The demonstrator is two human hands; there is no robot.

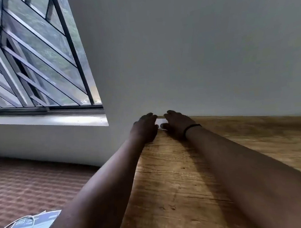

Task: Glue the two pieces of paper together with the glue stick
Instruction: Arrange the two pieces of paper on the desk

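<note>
With our left hand [144, 127] and right hand [176, 123] flat on the white paper [159, 121] at the surface's [178, 174] far corner, uneven pressure could skew the 2 sheets.

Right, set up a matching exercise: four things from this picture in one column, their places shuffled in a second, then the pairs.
Things:
1. white paper
2. wristband
3. window
4. wooden table

Places:
A. upper left of the view
B. on the right wrist
C. under both forearms
D. between the left hand and right hand, by the wall

Pairs: 1-D, 2-B, 3-A, 4-C
</note>
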